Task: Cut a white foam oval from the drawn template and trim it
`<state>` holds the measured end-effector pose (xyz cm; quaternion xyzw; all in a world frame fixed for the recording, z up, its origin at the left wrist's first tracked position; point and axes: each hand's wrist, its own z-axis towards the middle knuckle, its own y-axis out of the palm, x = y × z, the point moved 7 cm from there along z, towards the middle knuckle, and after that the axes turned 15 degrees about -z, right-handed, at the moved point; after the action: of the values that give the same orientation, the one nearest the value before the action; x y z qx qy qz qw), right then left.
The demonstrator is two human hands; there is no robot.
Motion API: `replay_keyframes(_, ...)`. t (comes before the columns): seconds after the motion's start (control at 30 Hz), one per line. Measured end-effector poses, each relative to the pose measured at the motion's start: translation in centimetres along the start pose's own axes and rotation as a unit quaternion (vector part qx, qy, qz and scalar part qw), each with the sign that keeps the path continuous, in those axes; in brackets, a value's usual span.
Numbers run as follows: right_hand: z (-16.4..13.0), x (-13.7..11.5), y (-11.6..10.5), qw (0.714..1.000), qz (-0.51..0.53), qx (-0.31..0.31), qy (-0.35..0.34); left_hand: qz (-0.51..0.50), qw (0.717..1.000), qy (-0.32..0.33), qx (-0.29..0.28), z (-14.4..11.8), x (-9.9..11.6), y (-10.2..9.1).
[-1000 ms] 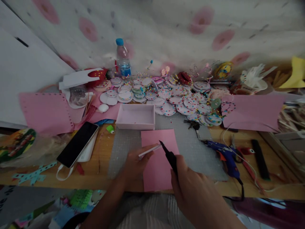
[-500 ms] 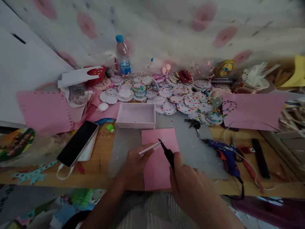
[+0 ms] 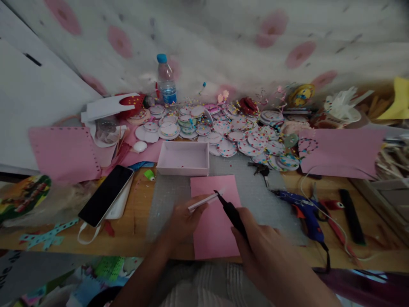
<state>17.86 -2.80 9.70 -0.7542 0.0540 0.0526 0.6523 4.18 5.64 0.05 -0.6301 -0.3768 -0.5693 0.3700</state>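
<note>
My left hand (image 3: 188, 217) is closed on a narrow white strip (image 3: 203, 202), which slants up to the right. Its exact material is hard to make out. In my right hand (image 3: 255, 243) is a black tool with a slim handle and a dark pointed tip (image 3: 234, 216); the kind of tool is not clear. That tip meets or nearly meets the strip's far end. Beneath both hands lies a pink paper sheet (image 3: 215, 238) on a grey cutting mat (image 3: 271, 213). Just behind the sheet stands a shallow open white box (image 3: 183, 171).
Many dotted white discs (image 3: 226, 147) are heaped at the back, near a water bottle (image 3: 166, 81). Left are a phone (image 3: 105, 196) and a pink panel (image 3: 65, 155). Right are keys (image 3: 260, 169), a blue glue gun (image 3: 303, 209), a black bar (image 3: 351, 216) and another pink panel (image 3: 343, 153).
The whole view has shifted slightly downward. My right hand and the black tool have moved a little to the right; the tip stays near the strip's end. My left hand keeps its hold.
</note>
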Motion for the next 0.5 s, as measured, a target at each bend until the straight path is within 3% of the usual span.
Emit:
replay_keyframes(0.1, -1.1, 1.2, -2.3, 0.997, 0.043, 0.056, 0.011, -0.013, 1.000, -0.003, 0.004, 0.3, -0.2, 0.1)
replay_keyframes(0.2, -1.8, 3.9, -4.9, 0.983, 0.073, 0.145, 0.083, -0.043, 0.999, -0.012, 0.032, 0.9, -0.6, -0.3)
replay_keyframes(0.27, -1.6, 5.4, -5.0, 0.979, 0.051, 0.160, 0.119, -0.087, 0.994, -0.040, 0.046, 1.3, -0.8, -0.6)
replay_keyframes(0.37, -0.6, 6.9, -2.1, 0.982, 0.075, 0.101, 0.139, -0.230, 0.963, -0.113, 0.077, 1.1, -0.9, -1.1)
replay_keyframes(0.43, 0.0, 6.9, 0.4, 0.975, 0.180, 0.061, 0.116, -0.324, 0.927, -0.164, 0.095, 0.5, -0.6, -1.2)
replay_keyframes(0.5, 0.3, 6.5, 2.3, 0.943, 0.315, 0.036, 0.100, -0.379, 0.896, -0.210, 0.097, -0.4, 0.1, -1.0)
